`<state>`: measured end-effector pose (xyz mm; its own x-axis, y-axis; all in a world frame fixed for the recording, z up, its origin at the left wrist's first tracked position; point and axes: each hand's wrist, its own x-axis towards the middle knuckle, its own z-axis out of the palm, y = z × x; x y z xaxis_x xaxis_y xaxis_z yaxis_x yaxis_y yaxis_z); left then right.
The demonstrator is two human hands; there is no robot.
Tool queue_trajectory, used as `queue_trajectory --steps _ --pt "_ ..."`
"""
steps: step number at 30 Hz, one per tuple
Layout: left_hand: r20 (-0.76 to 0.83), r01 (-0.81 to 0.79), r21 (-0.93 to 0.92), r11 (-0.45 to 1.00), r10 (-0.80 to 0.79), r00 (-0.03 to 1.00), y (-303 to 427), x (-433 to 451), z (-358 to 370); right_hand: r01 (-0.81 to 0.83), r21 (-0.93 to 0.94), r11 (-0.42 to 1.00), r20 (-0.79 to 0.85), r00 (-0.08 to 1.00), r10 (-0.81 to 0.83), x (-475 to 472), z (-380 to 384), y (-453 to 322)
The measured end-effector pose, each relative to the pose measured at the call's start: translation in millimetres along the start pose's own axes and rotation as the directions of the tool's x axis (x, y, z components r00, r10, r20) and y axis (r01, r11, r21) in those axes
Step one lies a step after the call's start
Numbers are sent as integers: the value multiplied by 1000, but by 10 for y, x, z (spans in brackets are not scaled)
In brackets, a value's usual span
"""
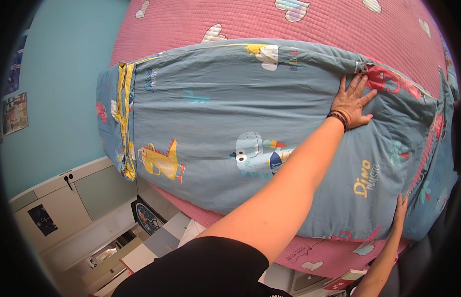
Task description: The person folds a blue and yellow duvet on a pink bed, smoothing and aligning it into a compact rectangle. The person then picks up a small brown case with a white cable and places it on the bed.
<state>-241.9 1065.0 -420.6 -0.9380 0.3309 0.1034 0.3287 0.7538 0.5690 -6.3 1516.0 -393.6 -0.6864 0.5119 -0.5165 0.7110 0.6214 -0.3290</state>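
Observation:
A grey-blue duvet (215, 118) with cartoon dinosaur prints lies folded in a long strip across the bed. My left hand (351, 102), with a dark coiled band at the wrist, rests palm down on it near the far right corner, fingers spread beside a red printed figure. At the duvet's right edge, my right hand (400, 211) is seen side-on, touching the fold; part of its fingers is hidden, so its grip cannot be made out. To the left, a folded end (107, 118) shows yellow-edged layers. More of the same printed fabric (434, 200) lies right of my right hand.
Under the duvet is a pink quilted bedspread (252, 22) with heart patches. A blue wall (63, 74) and a pale door (63, 208) with a dark handle stand at left. White and grey furniture (163, 237) and a red-covered book (342, 282) sit along the near side.

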Motion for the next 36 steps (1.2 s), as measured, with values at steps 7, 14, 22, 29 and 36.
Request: queue_trajectory --steps 7,14,22,29,36 --pt "86 51 -80 995 -44 995 291 -272 -409 -301 206 931 318 920 228 -729 -334 -663" --pt "125 289 -572 768 -266 956 643 -3141 -1561 -185 639 747 364 928 -81 -1887 -1028 -1800" --pt "592 616 -778 -122 -469 656 363 -4700 -3340 -28 816 578 432 695 -576 -4439 -504 -3977" --pt "341 178 -887 -426 -343 875 -859 -4865 -4634 492 737 463 397 239 -886 -6290 2075 -5008" --pt "403 576 -817 5 -709 578 -2922 -5541 -4280 539 289 792 602 541 -588 -6566 5026 -5138"
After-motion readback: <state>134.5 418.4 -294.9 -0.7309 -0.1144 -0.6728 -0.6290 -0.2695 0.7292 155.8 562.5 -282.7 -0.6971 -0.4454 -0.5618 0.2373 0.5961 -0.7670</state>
